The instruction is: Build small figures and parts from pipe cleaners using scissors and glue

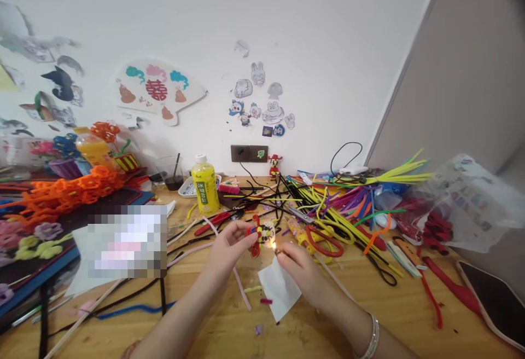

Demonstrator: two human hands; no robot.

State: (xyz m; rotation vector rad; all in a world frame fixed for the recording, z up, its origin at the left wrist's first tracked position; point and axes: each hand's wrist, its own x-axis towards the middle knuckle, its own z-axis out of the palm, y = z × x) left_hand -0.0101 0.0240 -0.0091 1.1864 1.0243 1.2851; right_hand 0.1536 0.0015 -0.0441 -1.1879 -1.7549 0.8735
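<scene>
My left hand [229, 247] pinches a small fuzzy figurine [262, 232], red with a white face and black and yellow details, lying sideways in the fingers. Close to its head, my right hand [299, 271] is closed around a lighter [278, 251], mostly hidden in the fist. A lit flame [274, 244] burns at the lighter's tip, right beside the figurine; I cannot tell if it touches. Below the right hand lies a white paper sheet [281, 291], with a short dark pink piece [266, 301] near its left edge.
Red-handled scissors [328, 243] and many coloured pipe cleaners [340, 206] lie to the right. A yellow bottle [205, 186] and a cup [172, 173] with dark liquid stand behind. Orange fuzzy flowers [82, 190] fill the left, a phone [492, 299] the right edge. Another red figurine [274, 166] stands by the wall.
</scene>
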